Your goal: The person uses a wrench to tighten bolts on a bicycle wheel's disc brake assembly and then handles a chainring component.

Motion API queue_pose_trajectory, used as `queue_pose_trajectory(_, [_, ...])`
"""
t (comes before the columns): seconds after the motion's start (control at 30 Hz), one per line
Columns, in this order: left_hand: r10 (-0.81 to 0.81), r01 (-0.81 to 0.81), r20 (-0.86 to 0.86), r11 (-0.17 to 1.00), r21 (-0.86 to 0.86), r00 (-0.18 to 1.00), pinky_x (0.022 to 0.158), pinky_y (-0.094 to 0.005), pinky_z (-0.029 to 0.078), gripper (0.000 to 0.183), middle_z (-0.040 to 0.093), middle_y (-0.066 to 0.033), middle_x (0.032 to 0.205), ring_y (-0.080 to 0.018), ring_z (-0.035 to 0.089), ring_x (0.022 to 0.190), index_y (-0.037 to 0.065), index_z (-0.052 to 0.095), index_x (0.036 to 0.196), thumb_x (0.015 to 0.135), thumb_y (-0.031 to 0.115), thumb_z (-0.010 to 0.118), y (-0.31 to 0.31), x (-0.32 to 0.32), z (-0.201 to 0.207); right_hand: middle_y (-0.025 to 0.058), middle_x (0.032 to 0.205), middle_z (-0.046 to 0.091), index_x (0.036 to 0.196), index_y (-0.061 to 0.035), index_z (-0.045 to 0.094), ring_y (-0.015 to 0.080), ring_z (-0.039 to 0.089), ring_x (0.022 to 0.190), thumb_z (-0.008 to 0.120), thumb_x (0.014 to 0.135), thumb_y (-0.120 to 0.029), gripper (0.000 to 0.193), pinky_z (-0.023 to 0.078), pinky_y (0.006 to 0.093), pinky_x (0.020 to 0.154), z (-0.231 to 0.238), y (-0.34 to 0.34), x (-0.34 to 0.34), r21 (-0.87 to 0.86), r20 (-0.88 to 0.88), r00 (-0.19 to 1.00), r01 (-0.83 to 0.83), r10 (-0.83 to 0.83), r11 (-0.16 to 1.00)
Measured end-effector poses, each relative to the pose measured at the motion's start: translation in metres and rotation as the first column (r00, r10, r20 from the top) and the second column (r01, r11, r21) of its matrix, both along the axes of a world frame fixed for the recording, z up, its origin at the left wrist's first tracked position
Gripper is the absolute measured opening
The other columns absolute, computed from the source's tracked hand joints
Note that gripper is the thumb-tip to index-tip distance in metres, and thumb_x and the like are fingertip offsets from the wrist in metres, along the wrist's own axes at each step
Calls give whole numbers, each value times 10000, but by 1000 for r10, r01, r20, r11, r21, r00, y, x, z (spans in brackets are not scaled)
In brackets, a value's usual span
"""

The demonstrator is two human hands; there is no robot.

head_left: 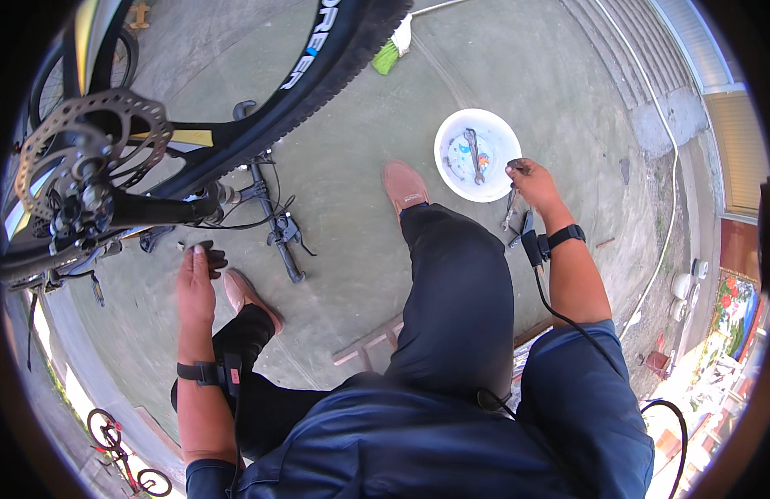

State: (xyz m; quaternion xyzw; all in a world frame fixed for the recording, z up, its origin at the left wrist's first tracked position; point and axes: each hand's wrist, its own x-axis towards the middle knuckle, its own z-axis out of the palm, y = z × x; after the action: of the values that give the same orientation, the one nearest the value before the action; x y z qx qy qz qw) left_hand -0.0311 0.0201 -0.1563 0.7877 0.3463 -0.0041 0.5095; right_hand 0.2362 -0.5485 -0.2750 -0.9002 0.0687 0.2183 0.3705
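At the left, my left hand (198, 273) is near the hub of a raised bicycle wheel, below the perforated brake disc (102, 137). Its dark-smudged fingers are apart, with nothing clearly held. My right hand (536, 185) is beside the right rim of a white basin (508, 133). Its fingers are closed, and what they hold, if anything, is hidden. An open-end wrench (474, 156) lies in the basin. Just under my right hand, a metal tool (510, 208) shows in part; I cannot tell whether it touches the fingers. Black-handled pliers (526, 223) are near my right wrist.
The bicycle tyre (335, 79) spans the upper left, with the handlebar (273, 212) close to the floor. A green-bristled brush (387, 56) lies farther off. A wooden frame (368, 343) rests between my legs. A pale hose (669, 141) runs along the right; a red bicycle (119, 453) stands lower left.
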Motion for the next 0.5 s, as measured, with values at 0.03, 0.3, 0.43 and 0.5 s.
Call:
queue_pose_trajectory(0.03, [-32, 31, -107, 999, -8, 994, 719, -272, 493, 409, 683, -81, 946, -157, 656, 831, 7, 596, 1159, 1039, 360, 429, -2, -4, -9, 115, 921, 705, 1164, -9, 634, 182, 672, 809, 639, 908, -302, 389, 513, 345, 753, -16, -2, -5, -35, -42, 999, -2, 1, 999])
queue_pose_trajectory(0.3, [-242, 189, -399, 967, -170, 885, 725, -293, 512, 309, 685, -98, 910, -164, 650, 804, -15, 606, 1084, 976, 272, 576, -55, 0, -62, 113, 972, 696, 1142, 27, 618, 168, 640, 688, 653, 894, -184, 327, 528, 326, 629, -95, -25, -38, -47, -236, 956, 166, -173, 985])
queue_pose_trajectory(0.43, [-291, 194, -463, 950, -246, 837, 721, -283, 500, 308, 688, -101, 942, -166, 661, 826, -26, 593, 1106, 968, 249, 578, -96, 9, -75, 111, 943, 697, 1140, 18, 615, 186, 661, 701, 645, 883, -152, 310, 531, 325, 620, -100, -47, -41, -190, -208, 964, 128, -167, 973])
queue_pose_trajectory(0.5, [-323, 216, -494, 941, -262, 807, 712, -280, 496, 307, 691, -105, 950, -168, 667, 838, -29, 590, 1113, 965, 240, 577, -109, 20, -79, 111, 936, 698, 1141, 16, 612, 197, 673, 715, 642, 878, -140, 308, 535, 329, 616, -127, -61, -38, -147, -157, 962, 199, -221, 969])
